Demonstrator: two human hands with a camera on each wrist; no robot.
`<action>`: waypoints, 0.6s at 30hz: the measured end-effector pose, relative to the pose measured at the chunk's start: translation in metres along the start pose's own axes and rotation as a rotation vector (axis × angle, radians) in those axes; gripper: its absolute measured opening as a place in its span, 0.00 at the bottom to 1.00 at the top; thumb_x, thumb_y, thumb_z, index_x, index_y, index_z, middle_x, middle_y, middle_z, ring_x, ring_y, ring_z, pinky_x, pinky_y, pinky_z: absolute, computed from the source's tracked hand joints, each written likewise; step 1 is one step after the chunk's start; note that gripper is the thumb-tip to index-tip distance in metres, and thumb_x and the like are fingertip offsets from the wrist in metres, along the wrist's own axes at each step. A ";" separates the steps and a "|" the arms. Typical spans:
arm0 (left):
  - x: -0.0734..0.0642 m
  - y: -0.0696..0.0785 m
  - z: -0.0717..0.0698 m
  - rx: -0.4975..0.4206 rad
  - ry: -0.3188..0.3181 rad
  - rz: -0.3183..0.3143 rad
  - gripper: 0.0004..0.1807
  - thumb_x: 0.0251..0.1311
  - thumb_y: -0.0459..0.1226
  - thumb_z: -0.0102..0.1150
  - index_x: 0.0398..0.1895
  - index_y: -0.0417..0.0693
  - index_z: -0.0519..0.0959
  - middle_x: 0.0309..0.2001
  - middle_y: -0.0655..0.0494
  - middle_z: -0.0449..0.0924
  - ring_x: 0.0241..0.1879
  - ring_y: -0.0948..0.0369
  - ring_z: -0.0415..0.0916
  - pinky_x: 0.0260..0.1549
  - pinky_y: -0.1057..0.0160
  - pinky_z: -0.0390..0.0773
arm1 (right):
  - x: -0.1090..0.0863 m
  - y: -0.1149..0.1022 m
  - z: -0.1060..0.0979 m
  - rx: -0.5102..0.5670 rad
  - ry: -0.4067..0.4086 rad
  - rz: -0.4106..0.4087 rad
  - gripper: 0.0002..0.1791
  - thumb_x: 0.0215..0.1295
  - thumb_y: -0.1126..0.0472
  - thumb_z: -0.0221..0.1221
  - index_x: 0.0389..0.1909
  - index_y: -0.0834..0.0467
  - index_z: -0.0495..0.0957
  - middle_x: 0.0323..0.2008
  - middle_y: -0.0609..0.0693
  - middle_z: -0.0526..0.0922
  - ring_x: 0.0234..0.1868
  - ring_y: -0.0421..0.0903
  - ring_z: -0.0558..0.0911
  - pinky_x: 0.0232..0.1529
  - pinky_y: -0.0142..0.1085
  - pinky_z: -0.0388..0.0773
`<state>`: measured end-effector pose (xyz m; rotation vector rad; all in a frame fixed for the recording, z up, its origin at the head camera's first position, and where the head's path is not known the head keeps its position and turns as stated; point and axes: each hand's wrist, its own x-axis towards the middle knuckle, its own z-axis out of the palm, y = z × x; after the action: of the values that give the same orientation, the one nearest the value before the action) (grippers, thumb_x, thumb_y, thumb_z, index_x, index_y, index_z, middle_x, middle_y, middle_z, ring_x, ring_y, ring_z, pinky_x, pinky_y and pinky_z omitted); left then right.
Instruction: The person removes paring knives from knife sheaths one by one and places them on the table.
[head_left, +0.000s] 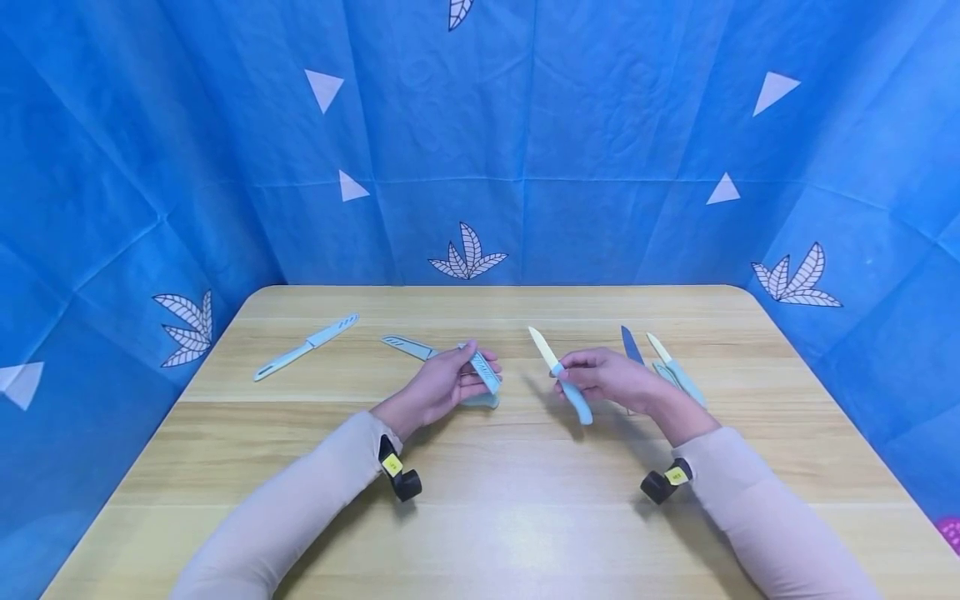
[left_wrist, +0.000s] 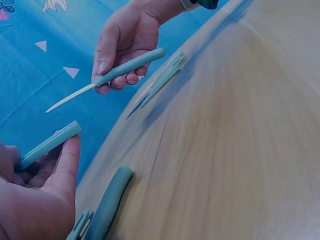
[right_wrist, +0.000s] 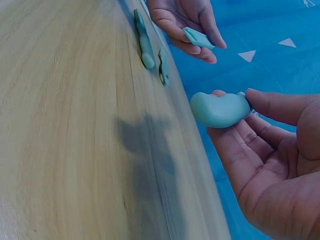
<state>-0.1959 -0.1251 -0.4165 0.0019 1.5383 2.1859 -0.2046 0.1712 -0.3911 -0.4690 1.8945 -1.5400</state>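
Observation:
My left hand (head_left: 446, 385) pinches a light blue slotted knife sheath (head_left: 484, 372) between thumb and fingers, raised over the table. Opposite it, my right hand (head_left: 611, 379) grips a paring knife (head_left: 576, 400) by its light blue handle. That knife's pale yellow blade is bare and points away, up and to the left. In the left wrist view the blade tip of the knife (left_wrist: 130, 67) is near the sheath (left_wrist: 50, 145), with a gap between them. Partly hidden below my left hand lies a sheathed knife (head_left: 408, 346), its handle (head_left: 480, 401) showing past the fingers.
Another sheathed knife (head_left: 307, 346) lies at the table's left. Beyond my right hand are a dark blue blade (head_left: 632, 343), a pale-bladed knife (head_left: 684, 379) and a light blue slotted piece (head_left: 664, 373). A blue patterned curtain (head_left: 585, 167) hangs behind the wooden table (head_left: 525, 517).

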 end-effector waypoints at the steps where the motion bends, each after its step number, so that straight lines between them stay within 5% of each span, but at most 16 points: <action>1: 0.001 0.000 0.001 0.008 -0.003 0.000 0.24 0.76 0.47 0.42 0.56 0.33 0.72 0.51 0.39 0.78 0.49 0.50 0.81 0.53 0.56 0.80 | 0.000 0.000 -0.001 -0.005 0.001 -0.001 0.23 0.75 0.59 0.52 0.59 0.75 0.67 0.51 0.73 0.76 0.56 0.66 0.75 0.59 0.44 0.77; 18: 0.015 0.004 0.015 0.044 -0.062 -0.048 0.24 0.76 0.48 0.42 0.56 0.34 0.73 0.59 0.34 0.72 0.49 0.50 0.80 0.53 0.55 0.80 | -0.003 0.003 -0.012 0.013 0.039 0.011 0.23 0.74 0.60 0.52 0.57 0.77 0.67 0.52 0.71 0.78 0.58 0.65 0.76 0.57 0.46 0.78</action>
<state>-0.2062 -0.1071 -0.4114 0.0455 1.5365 2.0946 -0.2101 0.1820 -0.3924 -0.4252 1.9118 -1.5640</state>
